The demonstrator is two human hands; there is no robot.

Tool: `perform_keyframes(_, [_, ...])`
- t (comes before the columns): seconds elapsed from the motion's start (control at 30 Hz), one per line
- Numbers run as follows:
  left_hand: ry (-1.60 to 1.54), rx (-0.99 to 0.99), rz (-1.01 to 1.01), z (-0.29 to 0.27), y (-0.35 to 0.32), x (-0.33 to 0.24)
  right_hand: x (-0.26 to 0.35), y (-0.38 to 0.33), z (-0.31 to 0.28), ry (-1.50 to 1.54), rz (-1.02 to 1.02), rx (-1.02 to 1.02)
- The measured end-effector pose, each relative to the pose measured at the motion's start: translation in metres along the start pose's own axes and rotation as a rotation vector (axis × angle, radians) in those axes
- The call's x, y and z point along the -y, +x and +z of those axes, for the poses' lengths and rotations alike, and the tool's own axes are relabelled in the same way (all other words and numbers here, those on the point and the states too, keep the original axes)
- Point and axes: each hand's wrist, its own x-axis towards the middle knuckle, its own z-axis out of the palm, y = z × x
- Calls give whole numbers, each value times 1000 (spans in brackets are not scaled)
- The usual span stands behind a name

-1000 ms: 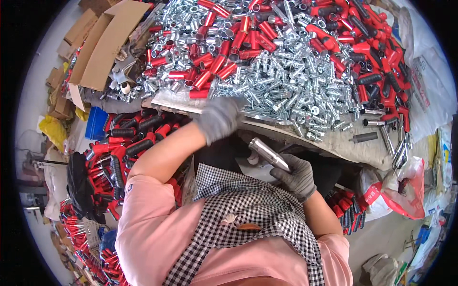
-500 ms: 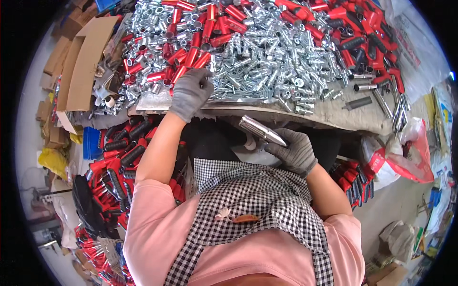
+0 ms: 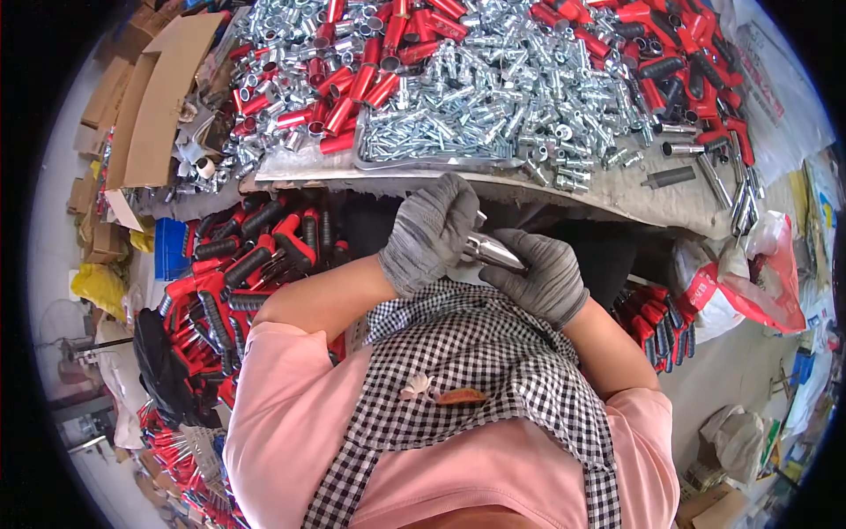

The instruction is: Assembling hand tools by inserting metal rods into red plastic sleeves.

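Grey gloves (image 3: 412,251) cover both my hands, and the change is on the left: half a second ago my left hand (image 3: 432,234) was over the red tubes (image 3: 359,85) on the worktop (image 3: 617,192), and now it is drawn in below the front edge, against the silver tube (image 3: 495,253). My right hand (image 3: 544,277) keeps its place, fingers closed around the tube's tapered end, so that the tube slants in front of my checked apron (image 3: 467,353), off the worktop. My left fingers curl in tight over the other end; a bright bit of metal shows beside them, but I cannot tell whether they grip it, the tube or something hidden in the palm. To my mind, the work now sits between my two hands, at that covered end, rather than in the heap. The clear tray (image 3: 441,163) of metal pins lies untouched along the worktop's front edge.
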Motion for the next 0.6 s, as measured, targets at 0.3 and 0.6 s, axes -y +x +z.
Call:
perform_keyframes(0.3, [-155,127,185,-15,-10,7,6,-5,-10,-75,-121,-34])
perform_keyframes(0.6, [697,223,711,-24,-12,7,0,-1,-4,-269,-202,-112])
